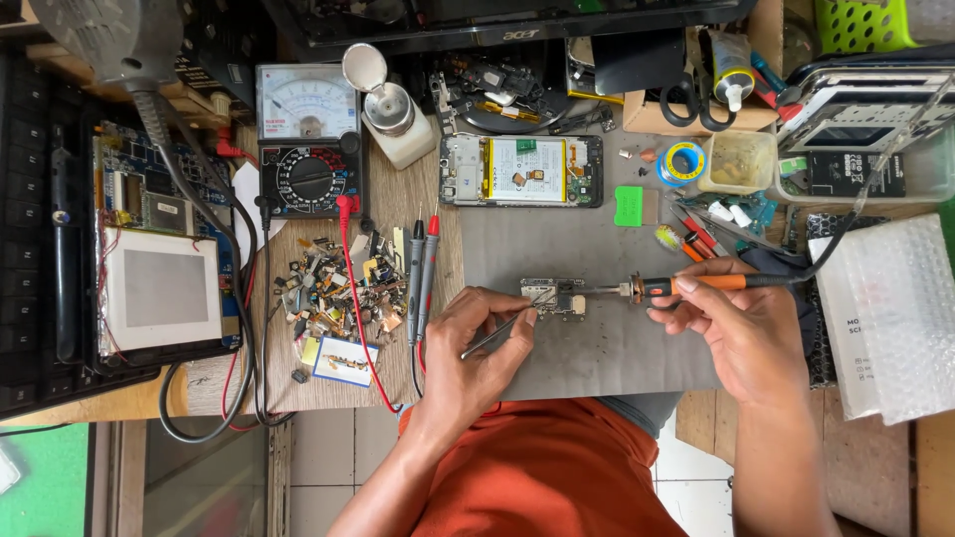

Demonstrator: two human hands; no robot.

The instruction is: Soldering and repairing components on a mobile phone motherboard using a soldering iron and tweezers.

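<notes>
While tiny and brittle at frame centre, circuit board (553,296) wants edge-holding only; left hand (476,346) pinching tweezers (500,333), right hand (734,323) gripping soldering iron (686,285).

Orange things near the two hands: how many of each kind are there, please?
Soldering iron, orange grip, in the right hand: 1
Shirt, orange, below the left hand, which holds tweezers: 1
Total: 2
</notes>
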